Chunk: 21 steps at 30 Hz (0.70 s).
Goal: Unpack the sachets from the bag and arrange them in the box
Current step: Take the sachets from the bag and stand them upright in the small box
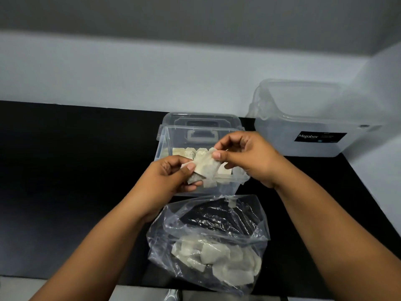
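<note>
Currently, in the head view, both hands pinch one pale sachet (pixel 205 167) just above the near wall of the clear plastic box (pixel 165 146). The left hand (pixel 171 177) closes thumb and fingers on its lower corner; the right hand (pixel 243 155) nips its upper edge between thumb and forefinger. Behind and below the grip, rows of sachets (pixel 191 152) already stand in the box. Nearer the person than the grip lies the open clear bag (pixel 208 240), with more sachets (pixel 219 257) heaped in its bottom, so the task looks well under way but unfinished. To do this step well, I judge the sachet should be squared and flattened between the fingers, then lowered upright beside the last one so the row stays tight. Off to the right stands a larger lidded tub (pixel 308 127), apart from the work.
</note>
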Each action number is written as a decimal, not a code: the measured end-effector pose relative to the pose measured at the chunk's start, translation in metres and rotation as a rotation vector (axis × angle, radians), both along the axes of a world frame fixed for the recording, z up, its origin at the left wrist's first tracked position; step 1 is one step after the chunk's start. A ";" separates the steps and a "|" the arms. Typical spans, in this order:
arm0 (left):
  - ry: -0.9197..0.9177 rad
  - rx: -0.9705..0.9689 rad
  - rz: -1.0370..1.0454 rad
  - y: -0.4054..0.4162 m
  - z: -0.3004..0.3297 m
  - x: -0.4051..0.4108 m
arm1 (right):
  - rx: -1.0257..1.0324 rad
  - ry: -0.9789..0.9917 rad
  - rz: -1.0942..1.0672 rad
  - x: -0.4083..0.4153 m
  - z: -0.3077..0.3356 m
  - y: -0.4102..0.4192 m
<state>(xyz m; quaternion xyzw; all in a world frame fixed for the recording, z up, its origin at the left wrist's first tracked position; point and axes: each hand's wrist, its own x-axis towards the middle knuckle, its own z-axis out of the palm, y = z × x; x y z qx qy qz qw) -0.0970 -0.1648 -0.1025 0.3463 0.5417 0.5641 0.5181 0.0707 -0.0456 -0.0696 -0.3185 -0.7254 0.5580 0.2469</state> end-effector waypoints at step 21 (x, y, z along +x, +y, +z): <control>0.164 0.008 0.253 0.037 -0.010 -0.088 | 0.017 -0.806 0.369 -0.101 -0.055 0.076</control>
